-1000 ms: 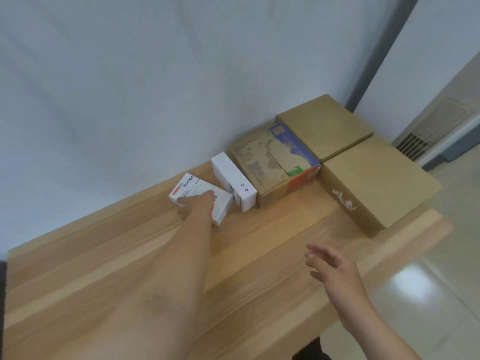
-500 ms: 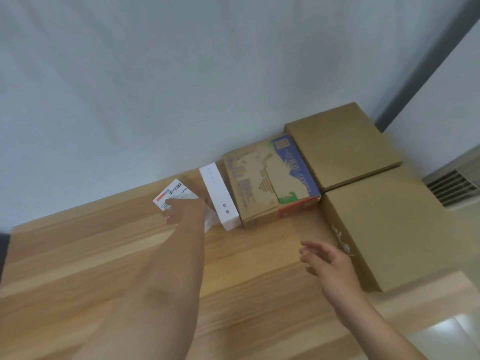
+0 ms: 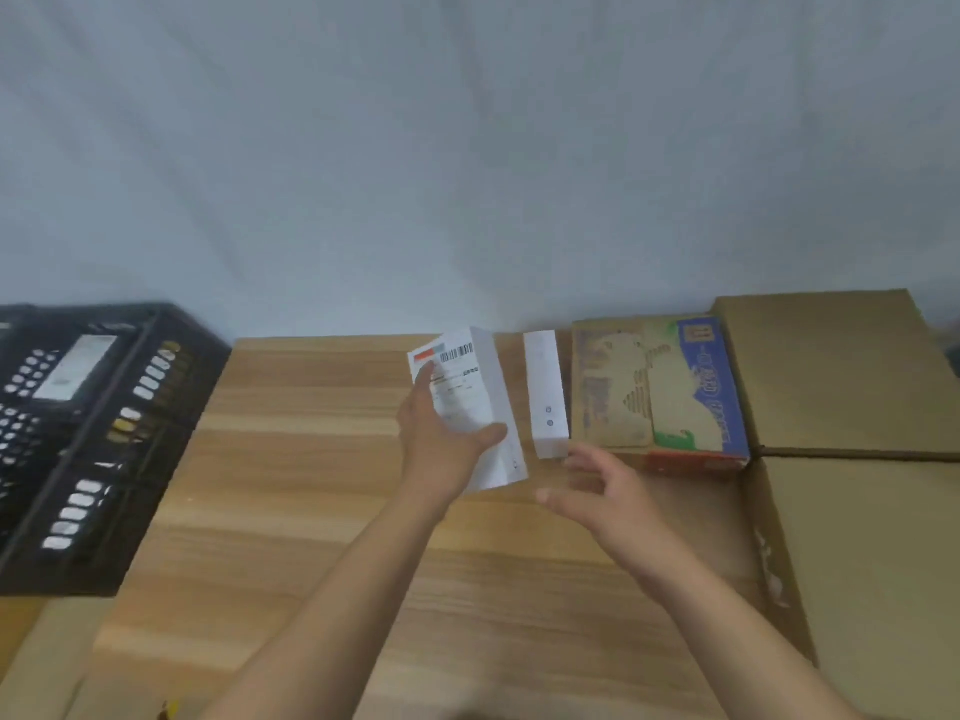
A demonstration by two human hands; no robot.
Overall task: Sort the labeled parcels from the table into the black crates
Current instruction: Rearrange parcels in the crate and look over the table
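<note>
Left hand (image 3: 441,444) grips the labeled white parcel (image 3: 475,402), lifted above the table (image 3: 311,511).

No wording can be read. A barcode and a red strip are shown on the label (image 3: 453,367) of the white parcel (image 3: 475,402); lettering on the printed carton (image 3: 660,387) is blurred.

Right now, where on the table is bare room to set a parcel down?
Bare table lies between the black crates and the left hand holding the labeled parcel, and nearer, between the forearms. Crowded back right: white box, printed carton, brown cartons.
</note>
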